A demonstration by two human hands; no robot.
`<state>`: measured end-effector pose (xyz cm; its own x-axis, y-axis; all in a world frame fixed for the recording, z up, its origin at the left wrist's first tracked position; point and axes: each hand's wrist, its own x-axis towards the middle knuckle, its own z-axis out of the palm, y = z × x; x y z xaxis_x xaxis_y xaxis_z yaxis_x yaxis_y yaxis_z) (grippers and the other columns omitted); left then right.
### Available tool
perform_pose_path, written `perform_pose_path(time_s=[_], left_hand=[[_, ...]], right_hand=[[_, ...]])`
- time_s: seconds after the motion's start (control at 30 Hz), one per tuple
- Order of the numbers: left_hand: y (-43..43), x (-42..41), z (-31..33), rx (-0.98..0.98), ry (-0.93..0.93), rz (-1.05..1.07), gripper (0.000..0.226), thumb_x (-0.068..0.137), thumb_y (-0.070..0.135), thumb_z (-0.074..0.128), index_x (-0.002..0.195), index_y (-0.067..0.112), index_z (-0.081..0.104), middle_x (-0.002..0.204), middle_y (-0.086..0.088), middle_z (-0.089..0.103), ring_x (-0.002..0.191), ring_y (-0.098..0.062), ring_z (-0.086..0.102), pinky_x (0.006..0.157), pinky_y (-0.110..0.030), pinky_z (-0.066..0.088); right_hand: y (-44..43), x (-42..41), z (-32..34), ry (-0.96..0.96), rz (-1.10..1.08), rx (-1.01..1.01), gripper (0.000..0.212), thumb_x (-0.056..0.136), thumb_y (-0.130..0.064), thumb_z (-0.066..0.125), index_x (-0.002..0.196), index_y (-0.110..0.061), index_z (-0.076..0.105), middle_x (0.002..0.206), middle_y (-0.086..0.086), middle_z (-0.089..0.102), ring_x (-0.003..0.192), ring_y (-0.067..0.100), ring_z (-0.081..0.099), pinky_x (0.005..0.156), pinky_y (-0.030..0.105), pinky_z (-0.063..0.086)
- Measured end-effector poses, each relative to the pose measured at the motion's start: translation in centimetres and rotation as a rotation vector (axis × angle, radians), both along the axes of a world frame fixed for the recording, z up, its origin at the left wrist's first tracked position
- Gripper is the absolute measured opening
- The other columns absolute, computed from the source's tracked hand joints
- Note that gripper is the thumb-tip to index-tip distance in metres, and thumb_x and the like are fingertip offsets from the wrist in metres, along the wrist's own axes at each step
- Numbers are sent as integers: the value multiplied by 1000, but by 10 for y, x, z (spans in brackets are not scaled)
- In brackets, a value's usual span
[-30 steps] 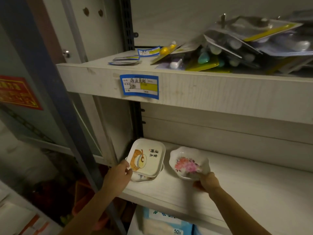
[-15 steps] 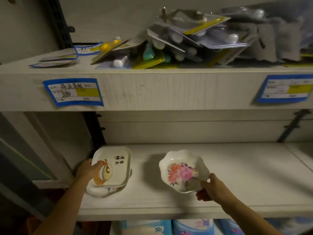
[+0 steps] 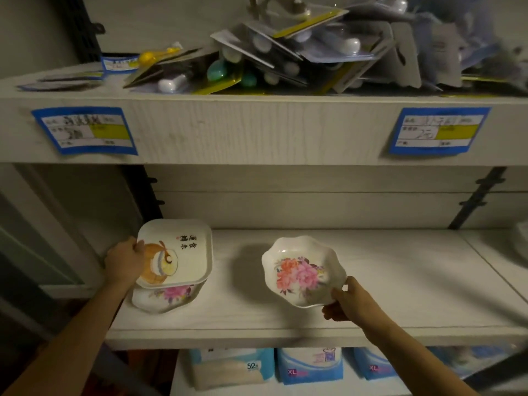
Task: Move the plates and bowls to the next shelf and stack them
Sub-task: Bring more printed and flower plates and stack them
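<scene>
Both hands (image 3: 125, 260) still grip dishes; floral bowl (image 3: 303, 271) now farther right.

On the middle shelf (image 3: 400, 281), the square plate (image 3: 183, 250) sits at the left end, tilted atop a flowered bowl (image 3: 164, 295), with the left hand (image 3: 125, 260) at its left rim. To the right, the scalloped bowl (image 3: 303, 271) is held above the shelf by the right hand (image 3: 347, 302) at its near-right rim. Packaged goods (image 3: 285, 52) lie piled on the upper shelf (image 3: 257, 130); packs (image 3: 310, 364) sit on the shelf below.

The shelf board (image 3: 400, 281) lies bare rightward of the flowered bowl (image 3: 303, 271) (upper shelf (image 3: 257, 130) overhangs).
</scene>
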<state>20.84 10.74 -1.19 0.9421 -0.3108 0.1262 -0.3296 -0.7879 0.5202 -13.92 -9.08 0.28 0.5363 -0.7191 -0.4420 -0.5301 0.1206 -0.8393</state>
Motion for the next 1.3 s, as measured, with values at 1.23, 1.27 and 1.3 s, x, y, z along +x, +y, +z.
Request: perform_pose_path(time_s=[1.23,1.27,1.3], left_hand=[[-154,-427,68,-334,802,-342,17,96,16,43,90,21,58,90,-1,69,77,-12,67,52,-21,53],[-157,-434,68,-313,789,-359,17,96,17,43,90,22,58,90,0,69,75,-11,67,51,-20,53],[-161,-441,68,-297,778,-377,16,96,17,44,89,23,57,89,1,69,74,-9,68,51,-19,53]], right_hand=[[-160,-370,38,28,12,-413,18,96,-16,41,100,-11,58,81,8,62,62,17,56,56,29,46],[-162,-377,38,22,21,-420,17,96,-15,41,101,-13,57,82,6,61,61,15,55,53,24,44],[-163,-383,38,20,26,-426,16,97,-16,40,103,-15,56,81,3,60,60,14,54,51,20,43]])
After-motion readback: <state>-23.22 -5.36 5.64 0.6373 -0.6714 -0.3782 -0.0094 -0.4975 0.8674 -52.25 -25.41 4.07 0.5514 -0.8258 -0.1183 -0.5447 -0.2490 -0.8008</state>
